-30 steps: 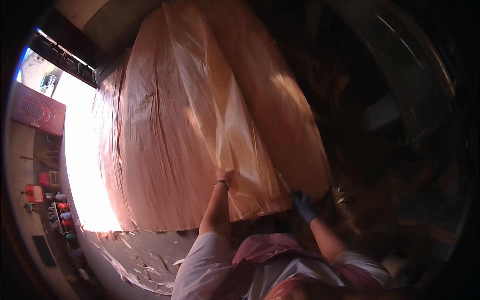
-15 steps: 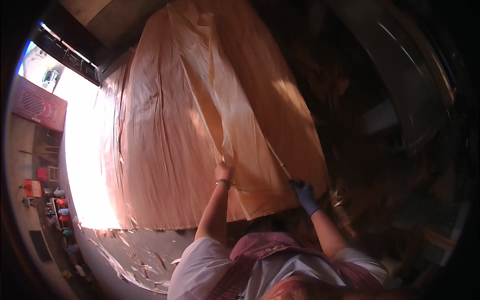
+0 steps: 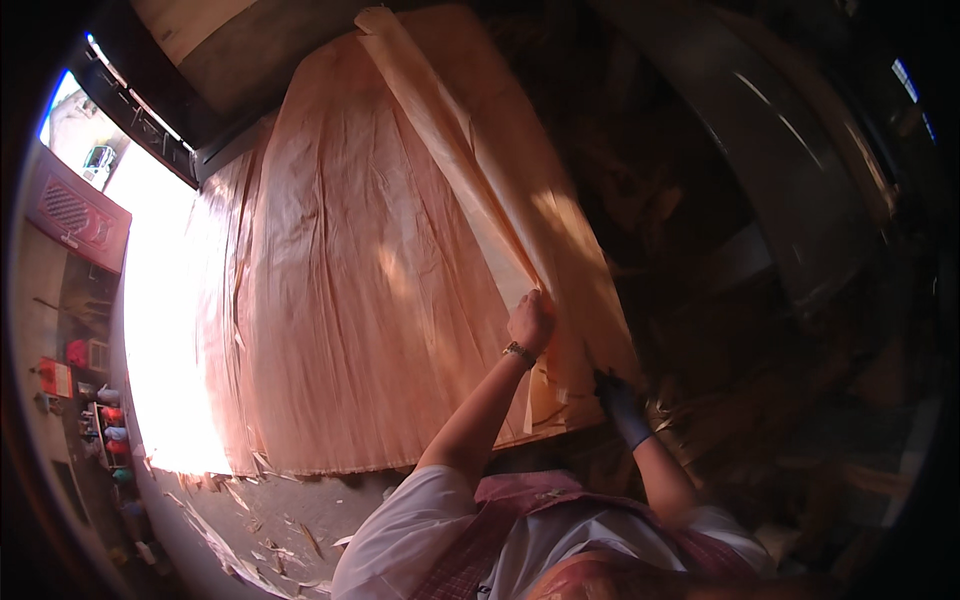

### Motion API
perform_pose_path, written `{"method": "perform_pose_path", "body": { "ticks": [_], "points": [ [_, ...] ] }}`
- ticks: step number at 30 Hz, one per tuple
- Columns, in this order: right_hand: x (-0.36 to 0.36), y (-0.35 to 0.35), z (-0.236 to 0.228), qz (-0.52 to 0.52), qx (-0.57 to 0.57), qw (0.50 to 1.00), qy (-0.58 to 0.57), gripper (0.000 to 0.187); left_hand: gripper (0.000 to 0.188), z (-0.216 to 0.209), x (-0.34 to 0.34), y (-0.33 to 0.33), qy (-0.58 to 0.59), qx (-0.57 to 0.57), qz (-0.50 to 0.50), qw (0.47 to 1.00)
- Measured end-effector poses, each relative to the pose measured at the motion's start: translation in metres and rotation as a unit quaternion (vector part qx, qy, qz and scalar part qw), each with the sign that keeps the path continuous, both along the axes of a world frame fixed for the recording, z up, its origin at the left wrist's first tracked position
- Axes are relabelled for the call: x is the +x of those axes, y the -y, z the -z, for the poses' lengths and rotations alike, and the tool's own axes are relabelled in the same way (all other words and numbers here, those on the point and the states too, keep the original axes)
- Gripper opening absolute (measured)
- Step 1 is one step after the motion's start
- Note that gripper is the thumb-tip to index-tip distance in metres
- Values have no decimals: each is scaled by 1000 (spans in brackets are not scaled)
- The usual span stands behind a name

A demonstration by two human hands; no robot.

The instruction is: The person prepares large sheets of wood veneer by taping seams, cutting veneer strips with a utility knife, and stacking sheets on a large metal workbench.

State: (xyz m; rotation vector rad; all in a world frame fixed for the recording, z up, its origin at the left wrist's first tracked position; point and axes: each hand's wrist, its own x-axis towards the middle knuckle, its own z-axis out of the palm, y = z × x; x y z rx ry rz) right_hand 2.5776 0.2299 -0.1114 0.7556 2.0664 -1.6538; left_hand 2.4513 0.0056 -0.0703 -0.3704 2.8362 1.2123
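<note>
A broad layer of thin reddish wood veneer (image 3: 335, 250) spreads out in front of me, wrinkled lengthwise. My left hand (image 3: 532, 322), bare with a bracelet at the wrist, is closed on the edge of a veneer sheet (image 3: 440, 120). That sheet is folded over in a long narrow roll running from the far end down to my fist. By the near right corner of the veneer is my right hand (image 3: 621, 403), in a dark blue-grey glove. Shadow hides its fingers, so I cannot tell whether they grip the edge.
Torn veneer scraps (image 3: 290, 530) litter the grey floor at the near left. A red panel (image 3: 80, 212) and a shelf with colourful items (image 3: 112, 430) stand far left, beyond a glaring sunlit strip. The right side is dark, with a large curved grey surface (image 3: 740, 130).
My left hand has moved right and slightly away from me, drawing the sheet's edge along. The fold has shifted right and narrowed, baring more veneer on its left. My right hand has shifted slightly.
</note>
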Motion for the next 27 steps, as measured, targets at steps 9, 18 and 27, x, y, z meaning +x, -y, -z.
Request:
{"method": "perform_pose_path", "body": {
  "ticks": [9,18,27],
  "points": [
    [-9,-103,2,29,12,996,-84,28,20,4,-24,-81,-35,22,65,997],
    [-46,-200,-10,-61,161,962,-210,32,24,16,-63,-175,23,5,42,999],
    [-92,-237,-16,-147,206,966,-57,45,36,105,-65,-174,198,-84,-102,971]
  ]
}}
